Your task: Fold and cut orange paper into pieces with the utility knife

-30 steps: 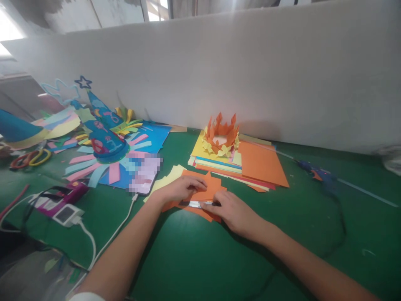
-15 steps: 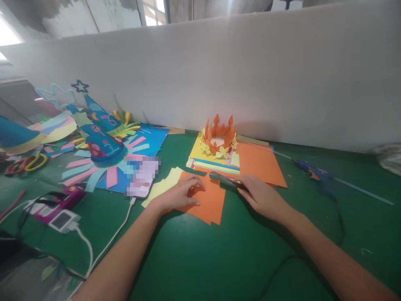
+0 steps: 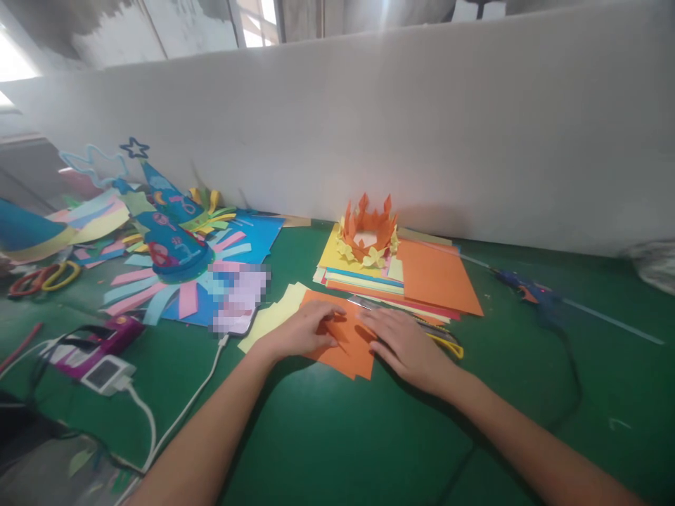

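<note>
Two or more overlapping sheets of orange paper lie on the green table. My left hand rests on their left part, fingers curved and thumb apart, gripping nothing. On their right edge my right hand lies with fingers stretched out, also empty. Behind my right hand is a pair of scissors with yellow handles; the blades poke out past my fingertips and the middle is hidden. Pale yellow paper lies left of the orange sheets, partly under my left hand.
An orange paper crown with yellow flowers stands on stacked coloured sheets. A phone and decorated blue cone hats are at left, near a power strip and more scissors. A blue glue gun lies at right.
My right hand has let go of the scissors, which now lie on the table, and has moved left onto the orange paper. My left hand has stayed nearly still.
</note>
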A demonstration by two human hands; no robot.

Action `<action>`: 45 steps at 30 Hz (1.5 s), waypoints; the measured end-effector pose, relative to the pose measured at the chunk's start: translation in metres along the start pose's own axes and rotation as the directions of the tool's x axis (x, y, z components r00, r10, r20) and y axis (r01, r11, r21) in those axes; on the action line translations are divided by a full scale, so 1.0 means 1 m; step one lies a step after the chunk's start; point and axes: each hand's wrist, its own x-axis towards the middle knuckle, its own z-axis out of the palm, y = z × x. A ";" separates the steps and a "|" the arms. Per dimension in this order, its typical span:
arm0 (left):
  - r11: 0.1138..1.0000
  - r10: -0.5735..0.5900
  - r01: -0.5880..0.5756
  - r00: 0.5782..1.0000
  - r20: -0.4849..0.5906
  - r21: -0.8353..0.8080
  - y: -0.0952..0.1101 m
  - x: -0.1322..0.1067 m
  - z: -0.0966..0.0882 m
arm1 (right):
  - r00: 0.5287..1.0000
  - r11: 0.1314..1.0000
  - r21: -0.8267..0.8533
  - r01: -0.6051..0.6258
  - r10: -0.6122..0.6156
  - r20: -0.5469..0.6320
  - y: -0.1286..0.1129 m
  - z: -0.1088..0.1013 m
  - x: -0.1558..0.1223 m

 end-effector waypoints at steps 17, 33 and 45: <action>0.893 -0.241 0.399 0.815 -0.527 0.207 -0.040 -0.006 -0.027 | 0.942 0.954 0.030 0.297 -0.288 -0.171 0.002 0.024 -0.002; 0.928 0.066 0.092 0.913 -0.402 0.362 -0.031 0.001 -0.004 | 0.826 0.942 0.219 0.254 -0.093 -0.556 -0.004 0.002 -0.011; 0.957 -0.113 0.155 0.978 -0.178 0.244 -0.014 -0.005 -0.003 | 0.814 0.886 -0.122 -0.447 0.347 -0.466 0.033 -0.004 -0.006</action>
